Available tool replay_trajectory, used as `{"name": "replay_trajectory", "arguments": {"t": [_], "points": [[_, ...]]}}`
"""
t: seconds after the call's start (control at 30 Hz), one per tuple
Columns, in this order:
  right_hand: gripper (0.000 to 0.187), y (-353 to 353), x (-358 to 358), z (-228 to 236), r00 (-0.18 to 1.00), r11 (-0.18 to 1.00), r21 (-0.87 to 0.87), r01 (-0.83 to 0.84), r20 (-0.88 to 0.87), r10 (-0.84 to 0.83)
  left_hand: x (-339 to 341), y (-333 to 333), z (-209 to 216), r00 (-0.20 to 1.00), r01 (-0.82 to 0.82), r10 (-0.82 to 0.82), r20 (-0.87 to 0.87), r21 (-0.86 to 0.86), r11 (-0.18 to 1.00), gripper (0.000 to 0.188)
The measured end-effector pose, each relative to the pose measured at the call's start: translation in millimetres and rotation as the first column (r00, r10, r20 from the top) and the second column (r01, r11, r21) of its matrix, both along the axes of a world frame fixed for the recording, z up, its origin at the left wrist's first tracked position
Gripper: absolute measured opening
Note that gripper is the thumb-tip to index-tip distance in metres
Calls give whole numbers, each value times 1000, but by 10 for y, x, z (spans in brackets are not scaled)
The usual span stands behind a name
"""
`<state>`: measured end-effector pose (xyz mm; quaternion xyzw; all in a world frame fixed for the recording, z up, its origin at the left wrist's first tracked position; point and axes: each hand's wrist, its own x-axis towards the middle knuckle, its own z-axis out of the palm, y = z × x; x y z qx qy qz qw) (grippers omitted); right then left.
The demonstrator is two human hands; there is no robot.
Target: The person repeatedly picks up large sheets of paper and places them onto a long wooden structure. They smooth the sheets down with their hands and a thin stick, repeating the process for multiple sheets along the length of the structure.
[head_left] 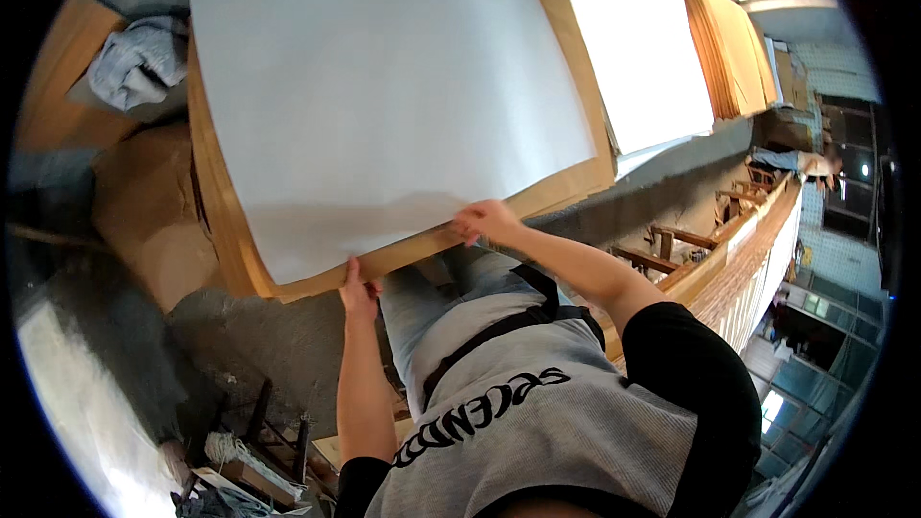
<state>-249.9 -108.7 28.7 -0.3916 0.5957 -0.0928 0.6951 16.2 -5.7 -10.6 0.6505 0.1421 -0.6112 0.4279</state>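
A large white sheet (384, 86) lies on a thick stack of brown sheets (225, 230), with a brown border showing along the near and right sides. My left hand (360, 292) pinches the near brown edge close to the left corner, its thumb on top and its other fingers underneath. Farther right along the same edge, my right hand (487, 223) has bent fingers closed at the border, close to the white sheet's rim. Its fingertips are partly hidden, and the underside of the edge cannot be seen.
To the right stand another white-topped stack (638, 48) and a brown stack (734, 48). A crumpled grey cloth (139, 62) sits at the left, above brown paper (158, 211). A long wooden frame (729, 273) runs along the right; a person (806, 165) is at its far end.
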Motion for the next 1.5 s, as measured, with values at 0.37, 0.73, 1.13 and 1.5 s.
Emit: {"name": "replay_trajectory", "arguments": {"t": [0.37, 0.73, 1.13, 1.5], "points": [[18, -338, -1484, -280, 174, 162, 213, 963, -39, -984, 16, 23, -39, 999, -2, 2, 42, 4, 1000, 27], [15, -60, -1936, -396, 468, 469, -30, 883, -24, -883, 218, 475, -27, 975, -221, 212, -67, -177, 959, 34], [16, 146, -2185, -369, 539, 541, -42, 840, -61, -840, 459, 490, -181, 890, -446, 455, -16, -224, 866, 25], [14, 169, -2227, -404, 597, 607, -195, 770, -116, -794, 508, 498, -120, 881, -468, 470, -48, -226, 855, 20]]}}
